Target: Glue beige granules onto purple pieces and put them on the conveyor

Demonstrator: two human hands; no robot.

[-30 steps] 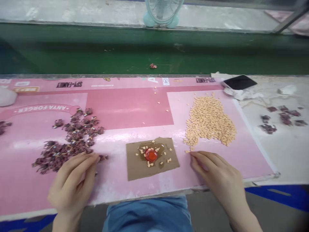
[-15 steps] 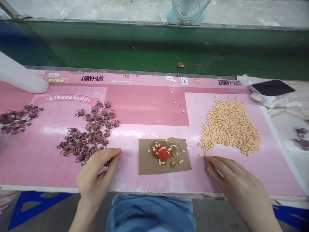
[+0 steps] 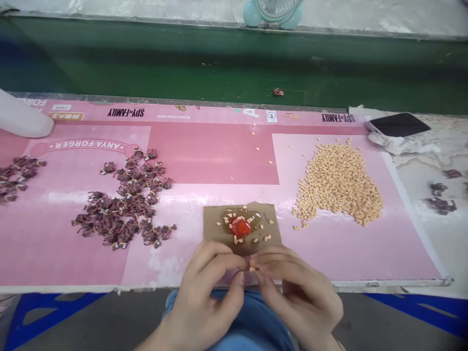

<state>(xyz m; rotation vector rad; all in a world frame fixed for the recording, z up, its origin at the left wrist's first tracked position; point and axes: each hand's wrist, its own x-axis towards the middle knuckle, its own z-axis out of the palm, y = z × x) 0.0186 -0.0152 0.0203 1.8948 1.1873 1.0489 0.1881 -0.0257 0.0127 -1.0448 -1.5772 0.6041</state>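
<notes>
My left hand and my right hand meet fingertip to fingertip just in front of a brown cardboard piece. A small tan piece shows in the pinch of my right hand. The fingers of my left hand are bent together beside it; what they hold, if anything, is hidden. On the cardboard lies a red round piece in a puddle of clear, wet-looking liquid, with several tan pieces scattered about it. The pile of tan pieces spreads to the right of my hands.
Dark purple, claw-like small pieces with thin light bands are heaped on the left of the pink mat. A white cylinder juts in at far left. A phone rests at back right, and a fan stands behind.
Both hands have come together in front of the cardboard, my left from the purple heap and my right from the edge of the tan pile. The view has shifted slightly.
</notes>
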